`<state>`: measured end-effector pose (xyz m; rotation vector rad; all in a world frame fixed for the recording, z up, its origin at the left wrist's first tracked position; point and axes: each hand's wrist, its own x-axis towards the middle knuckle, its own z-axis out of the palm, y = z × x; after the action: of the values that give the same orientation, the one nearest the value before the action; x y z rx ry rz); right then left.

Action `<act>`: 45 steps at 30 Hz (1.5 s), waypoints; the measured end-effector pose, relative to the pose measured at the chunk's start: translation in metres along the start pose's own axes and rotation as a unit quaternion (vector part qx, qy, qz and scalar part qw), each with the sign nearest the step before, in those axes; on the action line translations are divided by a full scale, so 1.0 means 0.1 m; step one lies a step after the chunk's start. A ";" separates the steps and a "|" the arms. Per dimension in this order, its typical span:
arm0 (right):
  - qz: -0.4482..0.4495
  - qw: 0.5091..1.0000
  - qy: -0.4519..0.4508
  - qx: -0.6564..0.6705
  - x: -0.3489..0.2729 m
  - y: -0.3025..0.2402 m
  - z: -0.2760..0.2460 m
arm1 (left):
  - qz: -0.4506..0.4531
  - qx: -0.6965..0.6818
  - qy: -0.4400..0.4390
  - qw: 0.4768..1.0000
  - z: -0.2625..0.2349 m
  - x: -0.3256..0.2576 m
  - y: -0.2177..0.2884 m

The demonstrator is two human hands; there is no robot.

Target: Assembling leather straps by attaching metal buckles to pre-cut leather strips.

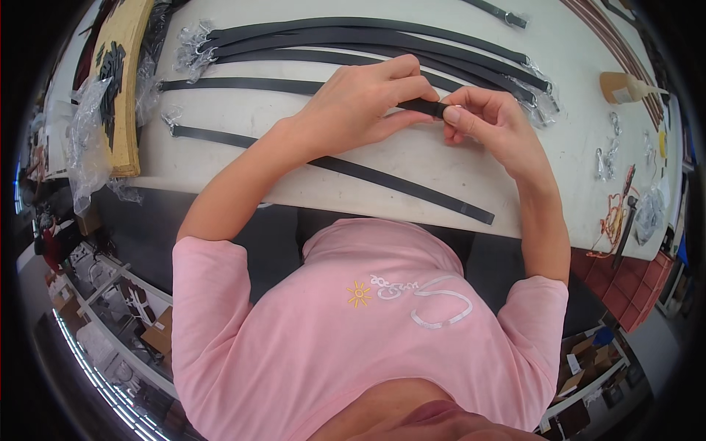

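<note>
White bench (441, 158): black straps (353, 37), glue bottle (625, 87), maybe clips (607, 158).

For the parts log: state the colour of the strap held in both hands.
Black; the strap shows best in the head view.

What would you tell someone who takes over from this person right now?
Left hand and right hand both pinch the end of one black strap above the white table. A loose strap lies flat below the hands. A bundle of straps with metal clasps in clear wrap lies beyond them. A glue bottle and spare clasps lie to the right. How many straps are finished cannot be told.
</note>
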<state>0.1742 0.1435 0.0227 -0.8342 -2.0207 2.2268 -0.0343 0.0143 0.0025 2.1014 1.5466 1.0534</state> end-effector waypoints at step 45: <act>-0.018 1.000 0.009 0.022 0.08 0.12 -0.06 | -0.099 -0.143 0.000 0.985 0.10 0.05 -0.04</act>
<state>0.1739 0.1500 0.0089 -0.8026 -1.9568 2.2275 -0.0288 0.0215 -0.0049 1.7186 1.4695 1.1272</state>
